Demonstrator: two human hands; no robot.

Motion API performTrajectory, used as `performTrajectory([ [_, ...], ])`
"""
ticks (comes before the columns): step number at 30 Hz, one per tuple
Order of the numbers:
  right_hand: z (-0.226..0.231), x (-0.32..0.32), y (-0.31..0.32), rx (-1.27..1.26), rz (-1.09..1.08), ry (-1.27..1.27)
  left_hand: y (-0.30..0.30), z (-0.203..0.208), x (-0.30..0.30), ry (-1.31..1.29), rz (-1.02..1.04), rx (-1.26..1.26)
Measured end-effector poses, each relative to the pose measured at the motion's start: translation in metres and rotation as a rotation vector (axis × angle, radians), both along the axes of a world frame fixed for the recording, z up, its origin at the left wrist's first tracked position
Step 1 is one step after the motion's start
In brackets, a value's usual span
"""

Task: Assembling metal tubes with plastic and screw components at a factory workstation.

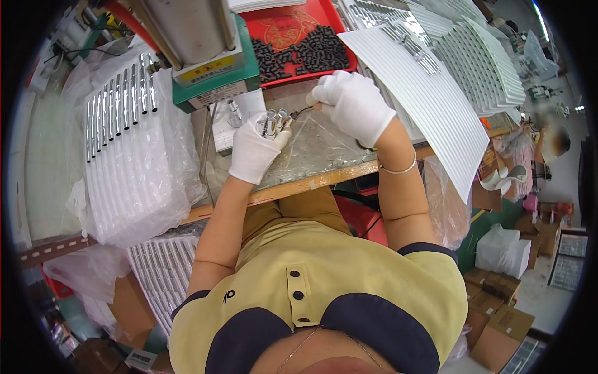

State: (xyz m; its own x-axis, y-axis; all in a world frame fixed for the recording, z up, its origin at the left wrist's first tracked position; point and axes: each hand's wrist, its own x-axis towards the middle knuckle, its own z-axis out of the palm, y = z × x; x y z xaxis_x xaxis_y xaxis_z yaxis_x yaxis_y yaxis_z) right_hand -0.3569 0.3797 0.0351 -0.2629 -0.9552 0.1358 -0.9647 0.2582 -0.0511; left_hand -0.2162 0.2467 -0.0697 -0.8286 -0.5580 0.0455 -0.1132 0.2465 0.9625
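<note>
Head: press (green-based) near left hand.

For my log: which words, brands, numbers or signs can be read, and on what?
Yellow label on the green machine: print, not copied out.
White label below it: print, not copied out.
Yellow shirt: dark letters, not copied out.
Cardboard box, lower right: marks too small to read.

This is looking like a workshop: a green machine is standing on a bench, a far red tray is holding black bits, shiny tubes are lying left, and boxes are sitting right.
</note>
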Motion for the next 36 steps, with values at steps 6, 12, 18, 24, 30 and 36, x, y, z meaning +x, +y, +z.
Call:
performTrajectory([
  [6, 0.020, -0.022, 0.021, -0.014, -0.138, -0.198, 0.005, -0.005, -0.002, 0.105, -0.006, -0.080],
  [12, 0.026, -0.173, 0.070, -0.113, -0.965, -0.271, 0.010, -0.015, 0.005, 0.021, 0.016, 0.293],
  [18, -0.052, -0.254, 0.125, 0.177, -1.129, -0.008, 0.009, -0.014, 0.004, 0.020, 0.020, 0.354],
  [24, -0.036, -0.251, 0.111, 0.054, -1.063, -0.118, 0.006, -0.010, 0.007, -0.004, 0.063, 0.236],
  [30, 0.016, -0.027, 0.022, -0.664, -0.353, -0.924, 0.006, 0.012, 0.012, 0.018, 0.080, 0.215],
  [36, -0.055, 0.034, -0.028, -0.549, -0.176, -1.147, -0.006, 0.009, 0.037, 0.014, 0.104, 0.152],
])
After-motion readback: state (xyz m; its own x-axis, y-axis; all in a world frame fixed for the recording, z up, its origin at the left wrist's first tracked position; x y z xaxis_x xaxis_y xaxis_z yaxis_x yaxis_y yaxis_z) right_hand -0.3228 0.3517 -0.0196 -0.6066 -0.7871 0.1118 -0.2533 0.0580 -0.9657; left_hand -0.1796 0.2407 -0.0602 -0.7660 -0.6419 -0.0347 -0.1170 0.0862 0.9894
